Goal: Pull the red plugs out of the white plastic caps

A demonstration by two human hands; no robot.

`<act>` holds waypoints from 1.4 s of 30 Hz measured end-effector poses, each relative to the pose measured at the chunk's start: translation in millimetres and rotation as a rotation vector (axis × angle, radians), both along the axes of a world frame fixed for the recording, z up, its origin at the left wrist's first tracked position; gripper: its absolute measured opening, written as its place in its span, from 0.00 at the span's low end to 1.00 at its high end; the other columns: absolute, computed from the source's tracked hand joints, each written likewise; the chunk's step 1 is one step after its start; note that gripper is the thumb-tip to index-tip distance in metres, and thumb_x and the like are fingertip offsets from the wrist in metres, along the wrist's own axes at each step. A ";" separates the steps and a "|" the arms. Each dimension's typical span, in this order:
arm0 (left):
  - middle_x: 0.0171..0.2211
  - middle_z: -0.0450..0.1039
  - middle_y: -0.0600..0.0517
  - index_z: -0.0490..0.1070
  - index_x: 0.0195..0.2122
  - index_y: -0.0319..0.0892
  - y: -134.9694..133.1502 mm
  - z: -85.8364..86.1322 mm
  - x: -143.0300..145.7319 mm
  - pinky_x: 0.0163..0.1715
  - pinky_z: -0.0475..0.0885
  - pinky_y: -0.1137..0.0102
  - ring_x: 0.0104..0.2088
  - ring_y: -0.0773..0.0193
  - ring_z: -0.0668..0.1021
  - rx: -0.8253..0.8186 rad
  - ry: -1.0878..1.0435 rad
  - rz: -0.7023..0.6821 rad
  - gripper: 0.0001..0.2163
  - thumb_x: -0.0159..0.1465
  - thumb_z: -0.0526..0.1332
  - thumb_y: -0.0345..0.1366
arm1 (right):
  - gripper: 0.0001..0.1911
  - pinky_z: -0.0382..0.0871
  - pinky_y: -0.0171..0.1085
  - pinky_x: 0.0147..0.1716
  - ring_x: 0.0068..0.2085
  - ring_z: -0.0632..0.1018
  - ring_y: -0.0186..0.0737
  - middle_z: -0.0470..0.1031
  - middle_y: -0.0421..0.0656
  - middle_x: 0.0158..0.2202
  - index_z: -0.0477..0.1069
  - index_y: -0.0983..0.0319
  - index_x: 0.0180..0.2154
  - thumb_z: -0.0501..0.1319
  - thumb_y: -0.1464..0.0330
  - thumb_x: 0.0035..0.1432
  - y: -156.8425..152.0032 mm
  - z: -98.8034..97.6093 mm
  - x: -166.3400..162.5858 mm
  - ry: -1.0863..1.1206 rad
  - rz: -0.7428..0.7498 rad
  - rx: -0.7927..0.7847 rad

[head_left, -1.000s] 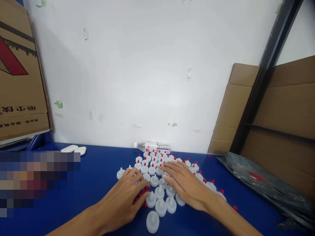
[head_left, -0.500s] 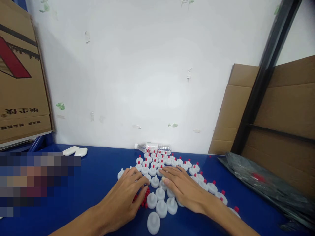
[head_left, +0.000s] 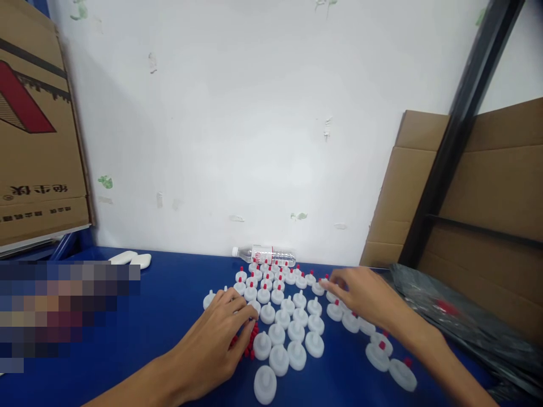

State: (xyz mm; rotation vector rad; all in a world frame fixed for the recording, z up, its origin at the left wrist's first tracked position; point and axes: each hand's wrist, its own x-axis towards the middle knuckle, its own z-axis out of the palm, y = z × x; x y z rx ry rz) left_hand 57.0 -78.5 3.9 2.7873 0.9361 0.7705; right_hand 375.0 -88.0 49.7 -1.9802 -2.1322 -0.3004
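My left hand (head_left: pixel 224 330) rests on the blue table with its fingers bent and spread, cupped around a pile of small red caps (head_left: pixel 253 339). My right hand (head_left: pixel 360 291) is over the right-hand row of white nozzle lids with red tips (head_left: pixel 350 322), its fingers curved and its thumb apart. Its fingertips are near a red-tipped lid (head_left: pixel 318 287), and I see nothing held in it. Between my hands stand several white nozzle lids without red tips (head_left: pixel 296 355). Farther back, more red-tipped lids (head_left: pixel 263 295) stand in rows. My left hand partly hides a few lids and red caps.
A clear plastic bottle (head_left: pixel 271 255) lies against the white wall behind the lids. Two white rounded pieces (head_left: pixel 139 260) lie at the back left. Dark plastic bags (head_left: pixel 441 305) and cardboard (head_left: pixel 407 186) are on the right. A large carton (head_left: pixel 38 141) stands left, above a blurred-out area.
My right hand has lifted off the untipped white lids and moved right, over the red-tipped row, uncovering the lids in the middle. My left hand has stayed in place by the red caps.
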 end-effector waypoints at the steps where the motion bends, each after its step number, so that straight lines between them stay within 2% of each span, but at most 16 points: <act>1: 0.40 0.74 0.50 0.72 0.43 0.44 0.2 -0.4 0.0 0.52 0.63 0.56 0.44 0.56 0.71 0.006 -0.005 -0.002 0.10 0.72 0.50 0.29 | 0.14 0.59 0.38 0.28 0.31 0.80 0.46 0.81 0.44 0.29 0.80 0.57 0.35 0.61 0.55 0.64 1.0 -3.8 4.6 -0.021 0.007 -0.046; 4: 0.40 0.74 0.50 0.71 0.42 0.44 0.9 -0.7 -0.1 0.51 0.64 0.55 0.43 0.56 0.71 0.014 -0.008 -0.006 0.11 0.72 0.50 0.29 | 0.07 0.58 0.37 0.28 0.31 0.80 0.48 0.81 0.43 0.28 0.80 0.57 0.32 0.71 0.61 0.54 5.0 -20.3 9.8 -0.060 0.052 -0.119; 8: 0.40 0.74 0.50 0.71 0.42 0.44 0.5 0.3 0.0 0.50 0.63 0.55 0.43 0.56 0.71 0.009 0.007 -0.010 0.10 0.72 0.50 0.28 | 0.05 0.57 0.38 0.28 0.31 0.81 0.48 0.80 0.43 0.29 0.77 0.58 0.30 0.68 0.65 0.57 7.9 -34.3 5.7 -0.089 0.078 -0.143; 12: 0.39 0.74 0.49 0.71 0.42 0.43 -0.9 0.2 -0.1 0.48 0.64 0.57 0.42 0.56 0.70 0.029 -0.005 -0.020 0.10 0.72 0.50 0.28 | 0.04 0.59 0.38 0.30 0.34 0.81 0.49 0.80 0.44 0.31 0.75 0.59 0.31 0.67 0.66 0.58 5.4 -32.9 1.8 -0.098 0.106 -0.112; 18: 0.40 0.74 0.50 0.71 0.43 0.45 -0.8 0.4 -0.3 0.47 0.64 0.58 0.42 0.56 0.71 0.058 -0.019 -0.013 0.11 0.71 0.50 0.27 | 0.11 0.63 0.40 0.29 0.33 0.80 0.52 0.78 0.48 0.33 0.72 0.62 0.45 0.59 0.63 0.66 4.4 -22.1 -3.1 -0.058 0.065 -0.001; 20: 0.40 0.74 0.50 0.70 0.44 0.45 -0.8 0.7 -0.1 0.48 0.64 0.59 0.42 0.56 0.71 0.060 -0.027 -0.017 0.11 0.71 0.50 0.27 | 0.12 0.66 0.40 0.32 0.36 0.80 0.49 0.78 0.47 0.37 0.70 0.61 0.49 0.57 0.63 0.68 4.6 -19.2 -7.6 -0.031 0.086 0.022; 24: 0.40 0.73 0.51 0.69 0.45 0.45 -2.0 0.7 0.1 0.51 0.64 0.57 0.43 0.57 0.72 0.050 -0.066 0.006 0.09 0.72 0.51 0.29 | 0.13 0.71 0.40 0.42 0.44 0.79 0.44 0.75 0.46 0.48 0.68 0.58 0.54 0.56 0.63 0.70 -1.7 -16.1 -26.4 0.057 0.332 0.096; 29: 0.40 0.73 0.51 0.68 0.50 0.46 -5.1 0.5 0.1 0.51 0.65 0.58 0.43 0.56 0.71 0.045 -0.065 -0.020 0.07 0.71 0.59 0.35 | 0.16 0.71 0.41 0.47 0.48 0.78 0.44 0.75 0.45 0.50 0.68 0.57 0.52 0.58 0.56 0.69 -23.0 -20.8 -64.5 0.096 0.645 0.104; 31: 0.40 0.73 0.51 0.68 0.48 0.45 -6.3 0.0 1.2 0.47 0.66 0.60 0.42 0.56 0.71 0.064 -0.062 -0.058 0.06 0.71 0.59 0.36 | 0.16 0.71 0.39 0.45 0.45 0.79 0.42 0.78 0.43 0.45 0.69 0.57 0.50 0.58 0.54 0.69 -30.3 -26.5 -77.5 0.115 0.712 0.091; 33: 0.38 0.73 0.50 0.69 0.42 0.44 -7.2 -0.7 2.9 0.42 0.66 0.63 0.40 0.57 0.70 0.099 -0.049 -0.112 0.02 0.72 0.57 0.34 | 0.15 0.71 0.38 0.40 0.39 0.80 0.40 0.79 0.42 0.38 0.70 0.58 0.45 0.57 0.54 0.70 -34.5 -32.8 -85.5 0.102 0.764 0.136; 35: 0.36 0.72 0.50 0.67 0.37 0.44 -7.8 -1.1 4.2 0.40 0.65 0.63 0.38 0.58 0.69 0.128 -0.035 -0.143 0.06 0.73 0.55 0.32 | 0.14 0.71 0.37 0.37 0.35 0.79 0.39 0.78 0.41 0.35 0.70 0.59 0.42 0.55 0.56 0.71 -35.7 -37.6 -88.5 0.088 0.812 0.205; 39: 0.37 0.71 0.50 0.65 0.38 0.44 -8.5 1.1 4.3 0.40 0.64 0.63 0.39 0.57 0.68 0.103 0.001 -0.165 0.05 0.73 0.54 0.31 | 0.12 0.72 0.36 0.40 0.39 0.81 0.39 0.80 0.43 0.38 0.70 0.60 0.43 0.57 0.58 0.71 -35.7 -38.6 -89.0 0.148 0.871 0.301; 42: 0.34 0.69 0.51 0.62 0.35 0.43 -8.6 3.4 3.1 0.39 0.63 0.63 0.37 0.58 0.68 0.068 0.003 -0.252 0.10 0.72 0.48 0.26 | 0.10 0.73 0.35 0.42 0.40 0.82 0.38 0.81 0.44 0.39 0.71 0.60 0.44 0.58 0.60 0.71 -35.8 -34.7 -90.9 0.176 0.925 0.318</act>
